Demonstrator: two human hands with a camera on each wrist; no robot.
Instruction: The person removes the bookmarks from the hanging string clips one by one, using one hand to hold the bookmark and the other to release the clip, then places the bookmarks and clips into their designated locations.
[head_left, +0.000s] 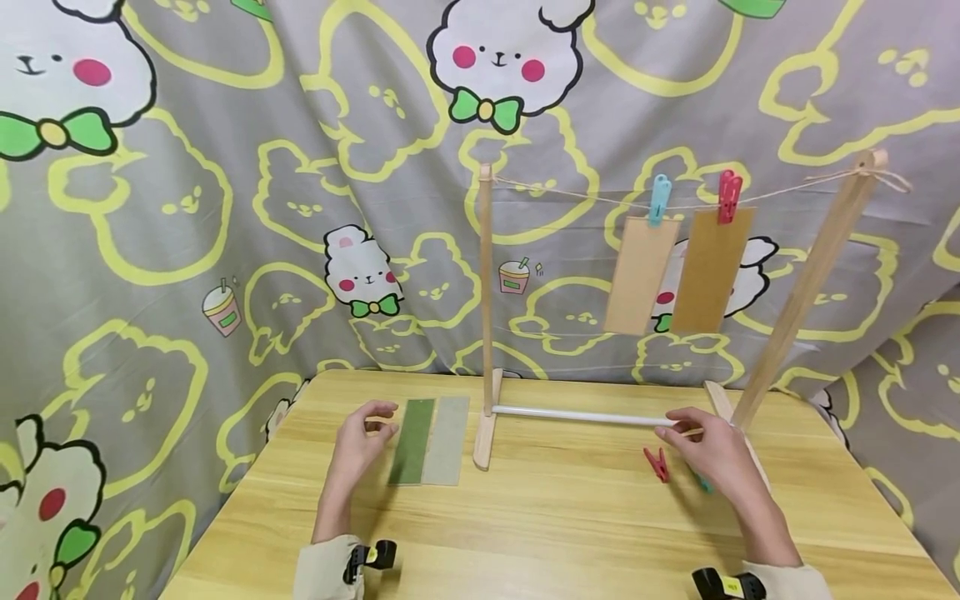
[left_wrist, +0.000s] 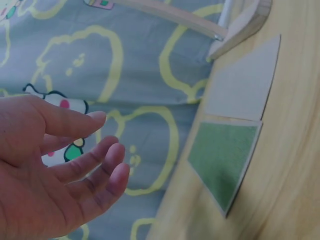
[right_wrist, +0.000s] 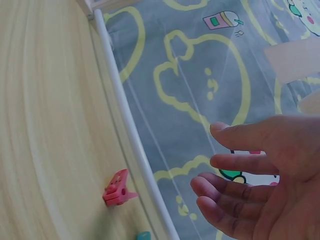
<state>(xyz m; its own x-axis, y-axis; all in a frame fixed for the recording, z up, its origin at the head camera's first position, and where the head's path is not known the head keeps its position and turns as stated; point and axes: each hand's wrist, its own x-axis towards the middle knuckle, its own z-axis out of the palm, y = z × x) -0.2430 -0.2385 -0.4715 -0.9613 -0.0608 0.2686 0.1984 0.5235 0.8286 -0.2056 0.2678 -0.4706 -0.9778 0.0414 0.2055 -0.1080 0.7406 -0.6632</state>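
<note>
Fingers loosely curved, gripping nothing, left hand and right hand; green card beside left's; above right's, blue peg keeps tan card hanging.

On my feed I make out a plain off-white sleeve on the left arm and a matching right sleeve, both soft fabric with light creases, cut off by the bottom edge of the head view. Near the left cuff I see a matte black wrist unit with a chunky, rounded black end piece and a small yellow label. The right wrist unit is also black and blocky, with its own yellow sticker; any print is too small for me to read. Left hand and right hand are bare.
</note>
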